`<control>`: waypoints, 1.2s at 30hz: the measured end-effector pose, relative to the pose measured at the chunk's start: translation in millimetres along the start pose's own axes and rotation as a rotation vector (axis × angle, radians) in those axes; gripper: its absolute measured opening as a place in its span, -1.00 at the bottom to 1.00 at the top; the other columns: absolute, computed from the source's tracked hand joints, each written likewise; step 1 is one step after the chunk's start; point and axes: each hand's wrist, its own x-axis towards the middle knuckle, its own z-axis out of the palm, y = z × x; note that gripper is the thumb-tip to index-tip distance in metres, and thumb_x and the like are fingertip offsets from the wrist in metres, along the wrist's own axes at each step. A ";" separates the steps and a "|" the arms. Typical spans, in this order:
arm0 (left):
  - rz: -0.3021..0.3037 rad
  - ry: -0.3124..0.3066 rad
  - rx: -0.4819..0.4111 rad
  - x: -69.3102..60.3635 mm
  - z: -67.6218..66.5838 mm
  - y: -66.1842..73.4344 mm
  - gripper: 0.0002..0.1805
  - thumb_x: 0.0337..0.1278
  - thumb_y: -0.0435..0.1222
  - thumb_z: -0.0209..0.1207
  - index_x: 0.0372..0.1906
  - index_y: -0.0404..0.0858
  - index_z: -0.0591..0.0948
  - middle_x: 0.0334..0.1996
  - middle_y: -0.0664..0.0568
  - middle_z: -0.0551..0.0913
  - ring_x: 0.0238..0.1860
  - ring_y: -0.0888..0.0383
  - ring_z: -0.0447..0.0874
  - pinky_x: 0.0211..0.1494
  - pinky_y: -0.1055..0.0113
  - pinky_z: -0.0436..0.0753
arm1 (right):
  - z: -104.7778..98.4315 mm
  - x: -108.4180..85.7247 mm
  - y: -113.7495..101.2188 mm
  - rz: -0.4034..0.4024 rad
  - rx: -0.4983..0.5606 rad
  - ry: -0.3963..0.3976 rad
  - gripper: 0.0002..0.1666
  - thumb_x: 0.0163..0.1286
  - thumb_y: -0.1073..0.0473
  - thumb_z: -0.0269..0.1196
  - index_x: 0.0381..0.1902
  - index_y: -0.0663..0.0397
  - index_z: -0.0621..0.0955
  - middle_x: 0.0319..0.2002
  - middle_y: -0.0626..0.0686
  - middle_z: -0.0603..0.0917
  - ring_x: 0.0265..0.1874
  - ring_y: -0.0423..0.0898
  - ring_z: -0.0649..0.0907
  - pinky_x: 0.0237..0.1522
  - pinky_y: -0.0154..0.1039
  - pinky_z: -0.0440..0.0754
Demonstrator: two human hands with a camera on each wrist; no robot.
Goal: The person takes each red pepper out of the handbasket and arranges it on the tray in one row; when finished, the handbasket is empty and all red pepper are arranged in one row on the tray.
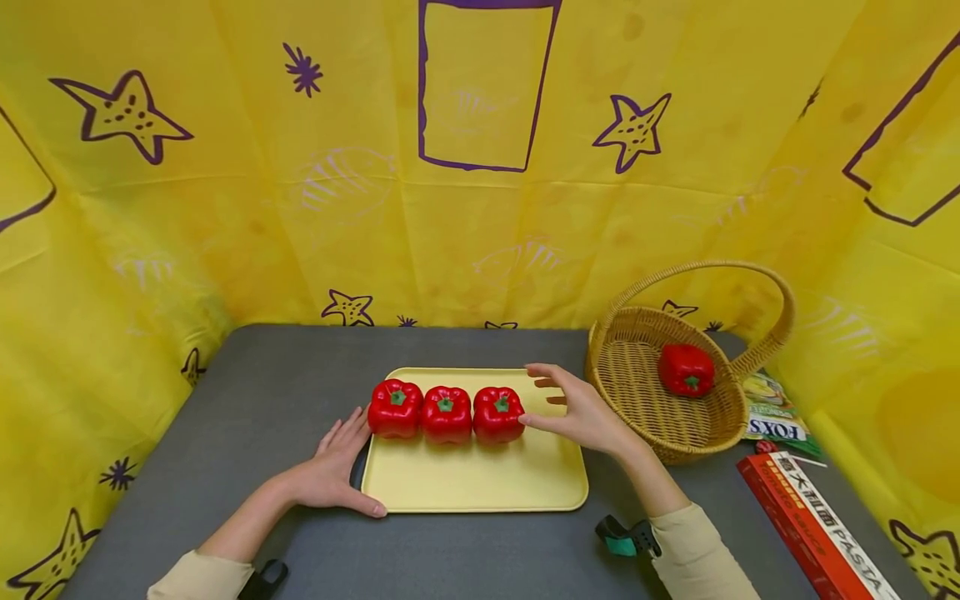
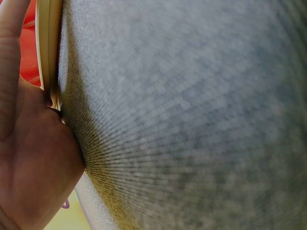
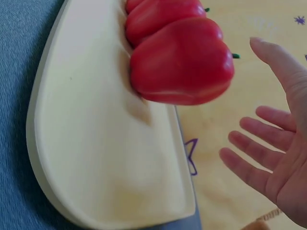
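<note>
Three red bell peppers with green stems stand in a row on a pale yellow tray (image 1: 472, 483): a left pepper (image 1: 395, 408), a middle pepper (image 1: 447, 415) and a right pepper (image 1: 498, 415). My left hand (image 1: 333, 467) rests at the tray's left edge, fingers extended and thumb by the near left corner. Beside the right pepper is my right hand (image 1: 573, 408), its fingers spread and apart from the pepper in the right wrist view. That view shows the right pepper (image 3: 182, 62) nearest to the hand (image 3: 283, 148). The left wrist view shows the palm (image 2: 38, 158) against the tray's side.
A wicker basket (image 1: 637, 408) with a tall handle stands right of the tray, holding another red bell pepper (image 1: 686, 370). Right of it lie a green FOX'S bag (image 1: 780, 417) and a red pasta box (image 1: 813, 525). A yellow patterned cloth (image 1: 480, 217) hangs behind the grey table (image 1: 300, 367).
</note>
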 end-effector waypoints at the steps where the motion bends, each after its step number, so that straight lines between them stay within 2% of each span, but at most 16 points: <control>1: -0.001 0.000 -0.001 -0.1 -0.1 0.2 0.42 -0.30 0.24 0.44 0.53 -0.38 -0.10 0.52 -0.31 -0.14 0.49 -0.29 -0.42 0.37 -0.28 -0.36 | -1.7 -0.6 1.0 -0.006 -0.008 0.006 -0.16 0.18 -0.05 0.45 0.34 0.07 0.39 0.26 0.18 0.48 0.13 0.20 0.56 0.08 0.06 0.56; 13: -0.012 -0.016 -0.009 -0.3 -2.0 3.4 0.42 -0.29 0.23 0.44 0.52 -0.39 -0.11 0.52 -0.31 -0.15 0.49 -0.29 -0.43 0.36 -0.29 -0.37 | -28.7 -11.1 4.3 -0.020 -0.066 0.081 -0.34 0.28 0.00 0.38 0.30 -0.02 0.46 0.20 0.10 0.55 0.05 0.11 0.61 0.02 0.12 0.58; 19: 0.003 0.001 -0.008 -0.5 -1.6 3.5 0.42 -0.30 0.24 0.44 0.52 -0.39 -0.10 0.51 -0.31 -0.14 0.49 -0.30 -0.42 0.36 -0.28 -0.36 | -46.6 -16.1 6.6 -0.030 -0.104 0.131 -0.46 0.30 0.12 0.37 0.22 0.01 0.53 0.11 0.06 0.62 -0.02 0.06 0.64 0.02 0.11 0.58; 22: 0.005 0.005 -0.007 -0.6 -1.5 2.8 0.42 -0.30 0.23 0.44 0.52 -0.40 -0.10 0.51 -0.32 -0.14 0.49 -0.30 -0.42 0.36 -0.28 -0.36 | -55.4 -19.2 7.2 -0.012 -0.119 0.144 -0.48 0.31 0.11 0.36 0.21 -0.01 0.54 0.11 0.02 0.62 0.00 0.04 0.63 0.04 0.12 0.57; 29: 0.006 0.005 0.002 -0.5 -2.2 2.1 0.42 -0.31 0.23 0.45 0.52 -0.42 -0.09 0.51 -0.33 -0.14 0.49 -0.30 -0.42 0.36 -0.28 -0.36 | -73.8 -27.1 12.7 0.015 -0.140 0.152 -0.50 0.35 0.10 0.32 0.22 0.06 0.54 0.12 0.10 0.61 0.03 0.18 0.61 -0.02 0.15 0.59; 36: 0.006 0.001 -0.002 0.1 -0.9 0.4 0.42 -0.31 0.22 0.45 0.52 -0.42 -0.10 0.51 -0.33 -0.15 0.49 -0.30 -0.43 0.36 -0.28 -0.36 | -94.6 -33.4 21.0 0.046 -0.212 0.117 -0.51 0.33 0.14 0.34 0.20 0.08 0.55 0.11 0.08 0.61 0.05 0.16 0.60 -0.04 0.17 0.59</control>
